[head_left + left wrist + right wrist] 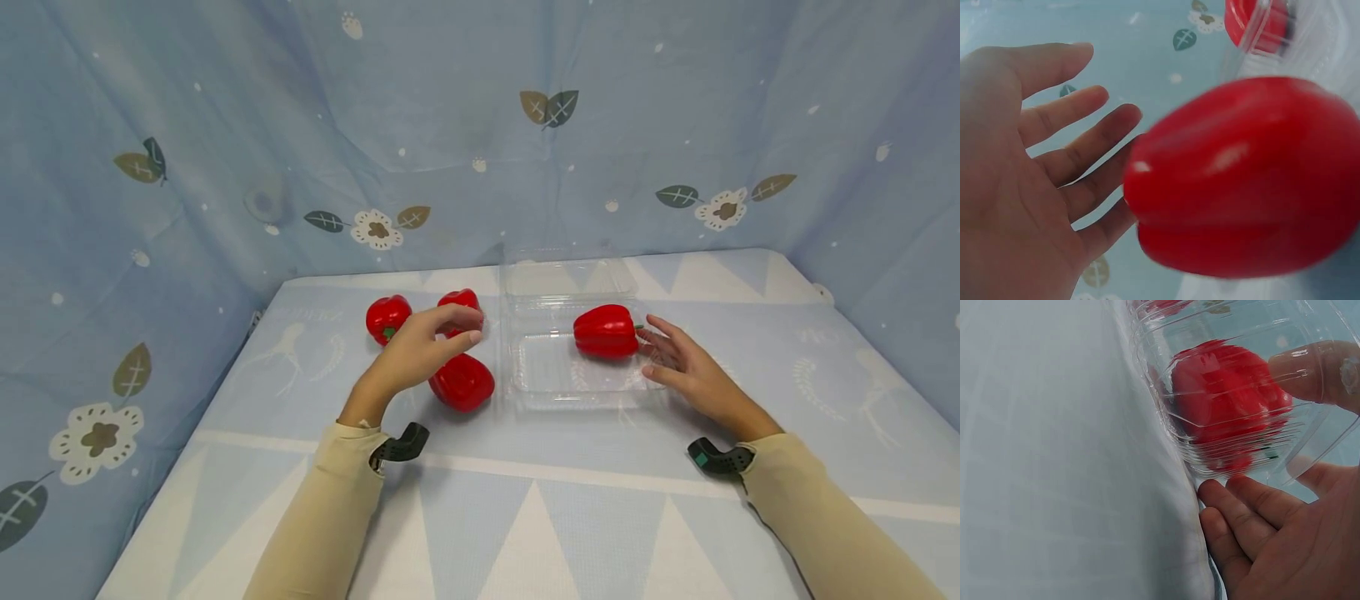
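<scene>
Near the middle of the head view a clear plastic box [570, 375] sits open on the counter [525, 517], its lid folded back toward the flowered blue cloth [450, 125] that hangs behind. One red pepper [606, 331] lies on its side in the box, at the right end, stem pointing right. The right hand [686, 367] is just to the right of it with fingers spread and relaxed, fingertips against the box's outer wall by the stem; the right wrist view shows the fingers [1254, 512] pressed up to the clear plastic with the pepper behind it, and the thumb further up the wall. Left of the box, the left hand [420, 354] hovers above another pepper [462, 382] with fingers loosely bent and apart, gripping nothing; in the left wrist view its open palm [1016, 187] sits close beside that pepper, and I cannot tell whether the two are touching. Two more peppers lie further back toward the left of the frame, one [387, 317] standing free and one [461, 302] partly hidden behind the left hand's fingers. Both arms wear beige sleeves [330, 508].
</scene>
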Tool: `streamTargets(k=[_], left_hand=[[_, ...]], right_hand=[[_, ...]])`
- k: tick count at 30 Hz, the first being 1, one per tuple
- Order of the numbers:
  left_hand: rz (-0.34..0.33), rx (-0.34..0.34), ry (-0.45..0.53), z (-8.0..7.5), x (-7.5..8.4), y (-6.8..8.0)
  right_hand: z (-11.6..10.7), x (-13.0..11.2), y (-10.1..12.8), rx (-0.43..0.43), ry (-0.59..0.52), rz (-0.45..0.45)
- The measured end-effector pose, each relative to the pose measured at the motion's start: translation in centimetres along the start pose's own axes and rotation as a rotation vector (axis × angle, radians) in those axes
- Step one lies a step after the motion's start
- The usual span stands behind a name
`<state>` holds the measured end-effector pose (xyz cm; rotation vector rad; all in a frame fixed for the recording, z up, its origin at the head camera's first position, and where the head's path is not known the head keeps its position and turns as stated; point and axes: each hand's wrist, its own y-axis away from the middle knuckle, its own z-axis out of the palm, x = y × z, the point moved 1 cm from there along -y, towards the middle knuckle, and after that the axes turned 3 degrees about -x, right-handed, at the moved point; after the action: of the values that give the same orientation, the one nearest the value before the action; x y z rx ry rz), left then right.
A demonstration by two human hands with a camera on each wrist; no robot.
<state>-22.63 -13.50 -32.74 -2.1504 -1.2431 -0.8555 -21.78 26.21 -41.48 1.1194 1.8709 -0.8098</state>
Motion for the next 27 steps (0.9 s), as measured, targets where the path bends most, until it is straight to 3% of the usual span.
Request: streamTargets(k=[7,16,27], left_hand=[[-0.061,-0.006,0.09,-0.3,-1.9,0.3],[-0.13,-0.071,0.107,-0.5,-3.3,0.6],[-0.163,-0.114,-0.071,-0.1,-3.5,1.1]], right_hand=[[0.0,0.1,0.0,-0.001,-0.01,-0.011],[-0.1,0.1,-0.1,-0.001,-0.009,0.007],[-0.1,0.4,-0.1,-0.01,-0.008,0.017]])
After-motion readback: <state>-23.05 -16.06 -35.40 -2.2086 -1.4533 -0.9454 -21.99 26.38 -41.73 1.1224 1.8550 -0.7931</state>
